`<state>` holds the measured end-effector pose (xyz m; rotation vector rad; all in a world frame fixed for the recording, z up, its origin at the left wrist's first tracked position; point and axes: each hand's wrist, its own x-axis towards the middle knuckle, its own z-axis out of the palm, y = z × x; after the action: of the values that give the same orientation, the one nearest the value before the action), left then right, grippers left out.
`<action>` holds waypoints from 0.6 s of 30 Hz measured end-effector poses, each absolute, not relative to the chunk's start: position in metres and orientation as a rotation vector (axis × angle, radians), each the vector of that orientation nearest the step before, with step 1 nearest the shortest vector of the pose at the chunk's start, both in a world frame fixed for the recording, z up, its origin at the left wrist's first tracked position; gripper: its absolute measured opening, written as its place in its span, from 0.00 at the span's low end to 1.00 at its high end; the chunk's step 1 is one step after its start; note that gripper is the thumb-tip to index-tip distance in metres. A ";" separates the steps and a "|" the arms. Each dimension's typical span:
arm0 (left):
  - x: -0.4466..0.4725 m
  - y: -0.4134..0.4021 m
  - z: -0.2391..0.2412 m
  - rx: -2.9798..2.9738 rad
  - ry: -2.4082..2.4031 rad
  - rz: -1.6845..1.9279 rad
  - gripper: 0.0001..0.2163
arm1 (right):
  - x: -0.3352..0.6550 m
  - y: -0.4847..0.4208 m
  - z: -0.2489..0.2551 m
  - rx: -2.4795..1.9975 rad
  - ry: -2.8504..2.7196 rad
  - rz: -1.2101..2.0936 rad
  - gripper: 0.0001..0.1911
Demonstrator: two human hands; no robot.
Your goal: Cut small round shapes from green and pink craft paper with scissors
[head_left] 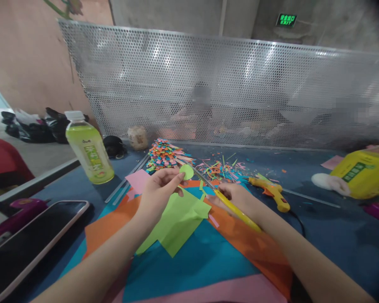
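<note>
Blue table, lower half; perforated screen above; exit sign, upper right; my left hand pinches a green disc; my right hand grips scissors.

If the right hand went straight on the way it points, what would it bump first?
Probably the round light-green paper piece in the left hand: the yellow-handled metal scissors in the right hand lead the way, blades aimed towards it. Depth is unclear, so they might pass just beside it.
</note>
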<state>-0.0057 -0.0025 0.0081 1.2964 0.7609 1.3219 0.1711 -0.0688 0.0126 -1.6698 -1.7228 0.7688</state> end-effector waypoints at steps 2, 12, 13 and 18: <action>-0.006 -0.003 0.008 1.300 0.764 1.319 0.10 | 0.171 -0.068 0.012 -1.666 -1.722 0.767 0.22; -0.005 -0.001 0.007 1.300 0.768 1.316 0.10 | 0.173 -0.067 0.009 -1.678 -1.730 0.705 0.23; -0.005 -0.001 0.006 1.298 0.768 1.318 0.10 | 0.173 -0.066 0.009 -1.680 -1.732 0.699 0.23; -0.007 0.001 0.006 1.306 0.760 1.345 0.10 | 0.173 -0.066 0.010 -1.686 -1.738 0.659 0.24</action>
<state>-0.0074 0.0006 0.0060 1.3061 0.7599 1.3454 0.1734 -0.0661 0.0102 -1.6855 -1.7379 0.6586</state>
